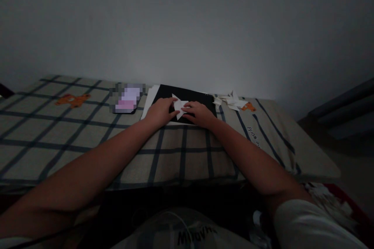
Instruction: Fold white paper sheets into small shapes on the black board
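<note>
A small white folded paper piece with pointed corners lies on a black sheet near the far edge of the table. My left hand rests on the paper's left side, fingers curled and pressing on it. From the right, my right hand presses its fingertips onto the same paper. Both hands hold the paper flat against the black sheet.
The table has a beige cloth with dark checks and orange bear prints. White sheets lie under the black sheet. A blurred pinkish object sits to the left. A pile of white paper scraps lies to the right. A grey wall stands behind.
</note>
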Demonstrator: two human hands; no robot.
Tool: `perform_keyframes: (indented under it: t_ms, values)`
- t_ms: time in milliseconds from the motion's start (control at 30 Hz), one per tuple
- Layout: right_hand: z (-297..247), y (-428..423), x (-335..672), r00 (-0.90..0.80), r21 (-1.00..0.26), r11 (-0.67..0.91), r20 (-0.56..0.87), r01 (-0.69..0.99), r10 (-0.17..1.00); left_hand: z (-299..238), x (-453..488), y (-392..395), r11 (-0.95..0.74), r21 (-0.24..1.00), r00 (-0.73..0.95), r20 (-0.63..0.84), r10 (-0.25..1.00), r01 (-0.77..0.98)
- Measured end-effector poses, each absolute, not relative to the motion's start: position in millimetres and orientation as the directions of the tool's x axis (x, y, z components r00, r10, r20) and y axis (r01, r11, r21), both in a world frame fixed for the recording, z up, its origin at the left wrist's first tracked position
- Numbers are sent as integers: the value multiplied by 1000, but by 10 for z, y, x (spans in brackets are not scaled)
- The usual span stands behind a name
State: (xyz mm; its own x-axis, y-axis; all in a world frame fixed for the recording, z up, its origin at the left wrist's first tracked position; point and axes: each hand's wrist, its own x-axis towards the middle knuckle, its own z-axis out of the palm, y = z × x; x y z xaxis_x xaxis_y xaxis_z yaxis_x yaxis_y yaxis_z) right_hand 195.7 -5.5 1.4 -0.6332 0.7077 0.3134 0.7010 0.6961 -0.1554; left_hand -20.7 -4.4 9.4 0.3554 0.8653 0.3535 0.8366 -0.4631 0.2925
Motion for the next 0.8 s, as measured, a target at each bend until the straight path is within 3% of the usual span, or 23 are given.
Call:
perform_keyframes:
  t_ms: [167, 333, 533, 800]
  values:
    - [77, -90, 1961, -630, -117, 685, 307, 719, 714, 107, -232, -14, -592, 131, 473, 476, 741, 795]
    - [77, -72, 1975, -636, -159, 717, 361, 678, 682, 138, -192, -55, -733, 2, 673, 395, 625, 680]
    - [-1, 16, 2003, -674, -222, 747, 326, 627, 663, 56, -211, -1, -709, 78, 670, 270, 692, 701]
    - [25, 38, 2026, -715, -205, 784, 326, 585, 619, 121, -262, 2, -706, 108, 679, 208, 704, 700]
